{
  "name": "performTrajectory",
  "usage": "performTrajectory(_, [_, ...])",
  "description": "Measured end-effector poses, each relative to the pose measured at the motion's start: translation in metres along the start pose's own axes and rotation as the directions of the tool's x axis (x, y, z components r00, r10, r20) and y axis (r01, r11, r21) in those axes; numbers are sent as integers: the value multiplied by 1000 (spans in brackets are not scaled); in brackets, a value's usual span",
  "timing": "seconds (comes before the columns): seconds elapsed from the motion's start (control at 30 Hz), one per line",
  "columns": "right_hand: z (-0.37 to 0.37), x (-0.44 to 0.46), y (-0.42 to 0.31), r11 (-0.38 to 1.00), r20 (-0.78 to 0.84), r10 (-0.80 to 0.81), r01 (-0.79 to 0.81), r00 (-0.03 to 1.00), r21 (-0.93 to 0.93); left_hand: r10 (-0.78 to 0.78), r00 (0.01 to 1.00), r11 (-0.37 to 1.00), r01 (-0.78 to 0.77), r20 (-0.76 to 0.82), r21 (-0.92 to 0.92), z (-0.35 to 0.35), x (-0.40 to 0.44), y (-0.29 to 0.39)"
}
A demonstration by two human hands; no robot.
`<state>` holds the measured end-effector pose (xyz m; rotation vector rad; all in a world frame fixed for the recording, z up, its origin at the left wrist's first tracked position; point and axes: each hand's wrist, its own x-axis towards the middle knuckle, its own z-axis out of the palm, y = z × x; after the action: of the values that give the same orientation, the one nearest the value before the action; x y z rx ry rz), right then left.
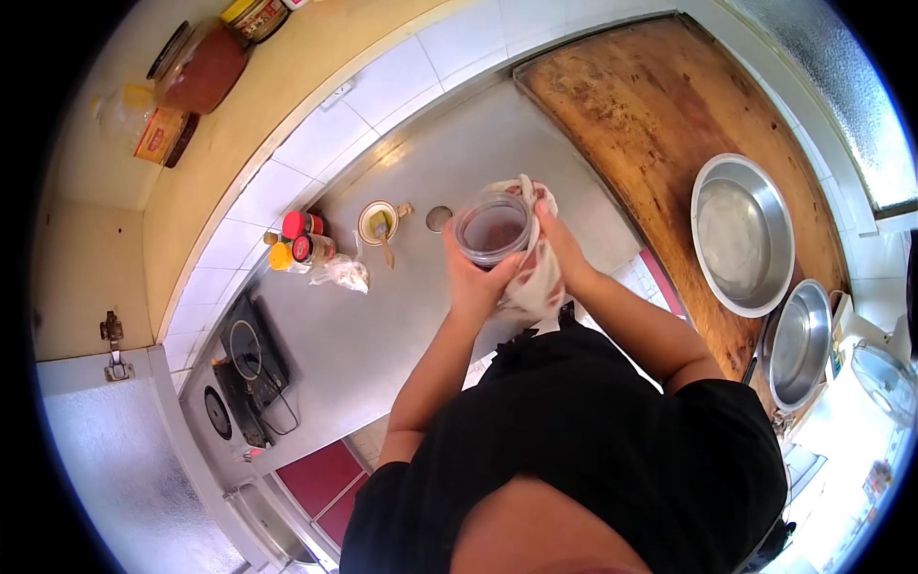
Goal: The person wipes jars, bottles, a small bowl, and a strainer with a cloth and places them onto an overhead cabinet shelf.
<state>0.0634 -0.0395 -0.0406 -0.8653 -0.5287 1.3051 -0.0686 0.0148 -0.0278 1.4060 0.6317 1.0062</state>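
Observation:
My left hand (475, 284) is wrapped round a clear plastic jar (492, 230), which is tilted so its open mouth faces me. Something dark reddish lies inside the jar. On the jar's right side, my right hand (562, 241) holds a white and reddish cloth (535, 277) against it. Cloth hangs below the jar and also shows behind its rim. To the left, on the metal counter (411, 335), are a small round lid (439, 219) and a cup (380, 222) with a brush or spoon in it.
Jars with red (295, 224) and yellow (280, 255) lids and a plastic bag (344, 274) stand at the left. A black appliance (251, 349) is beyond them. At the right, two metal basins (743, 234) rest on a wooden board (631, 96). Bottles line the upper shelf (258, 105).

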Motion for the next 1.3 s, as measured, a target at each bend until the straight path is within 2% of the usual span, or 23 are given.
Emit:
performTrajectory(0.07, [-10,8,9,837,78,295,-297,952,460,24,986,999,-20,165,-27,1,-4,-1])
performTrajectory(0.1, [-39,12,52,819,149,37,-115,988,562,38,968,999,-28,246,-41,0,-5,-2])
performTrajectory(0.2, [-70,8,61,864,183,189,-252,965,437,112,859,931,-267,499,249,-8,6,-7])
performTrajectory(0.23, [-72,6,47,888,234,185,-264,955,376,183,832,727,-473,523,499,-12,13,-5])
performTrajectory(0.27, [-73,5,33,911,284,180,-269,942,314,178,895,772,-385,410,505,-12,12,-5])
performTrajectory(0.33, [-50,15,19,945,117,91,-123,989,303,148,974,852,-213,170,479,-13,13,-6])
performTrajectory(0.37, [-49,20,12,867,-61,257,-202,965,457,45,987,925,-100,156,367,-15,14,-10])
performTrajectory(0.43, [-47,29,10,923,-8,38,-32,999,385,-159,972,982,139,170,124,-20,18,-18])
performTrajectory(0.47, [-43,32,12,934,25,-68,55,997,354,-314,932,943,328,180,-53,-21,17,-19])
performTrajectory(0.53, [-32,31,19,949,-90,-73,97,993,299,-561,779,682,627,281,-376,-15,18,-10])
performTrajectory(0.6, [-24,28,28,963,-210,-82,132,974,237,-567,768,597,632,297,-494,-11,14,-23])
performTrajectory(0.67, [-28,31,35,919,-78,-391,383,917,-99,-573,768,524,612,286,-593,-11,9,-33])
performTrajectory(0.73, [-12,16,32,739,63,-599,581,798,-339,-585,773,475,572,246,-668,-11,7,-34])
performTrajectory(0.77, [-17,14,34,566,170,-651,623,739,-540,-551,804,538,547,223,-641,-10,7,-33])
performTrajectory(0.83, [-15,8,38,637,128,-617,588,776,-498,-479,859,651,486,182,-583,-5,4,-23])
performTrajectory(0.93, [-19,9,32,705,109,-548,528,829,-474,-496,849,703,517,183,-489,-2,1,-19])
performTrajectory(1.0, [-24,10,25,744,96,-492,475,865,-470,-495,822,710,570,282,-413,-10,2,-15])
performTrajectory(1.07, [-20,6,-8,911,94,-169,192,981,-364,-488,783,722,610,385,-325,-17,2,-14])
performTrajectory(1.1, [-21,7,-20,950,109,0,34,994,-310,-478,760,733,621,440,-277,-18,3,-15])
performTrajectory(1.2, [-39,19,-24,906,212,420,-394,883,-153,-414,659,824,565,628,-49,-19,10,-23])
performTrajectory(1.23, [-58,26,-2,958,276,279,-246,920,-147,-390,611,858,513,688,30,-18,13,-28])
performTrajectory(1.27, [-76,33,19,988,333,131,-93,934,-125,-435,673,823,566,599,-38,-17,15,-32])
performTrajectory(1.3, [-74,38,19,968,246,226,-245,942,48,-478,721,790,602,501,-112,-15,20,-35])
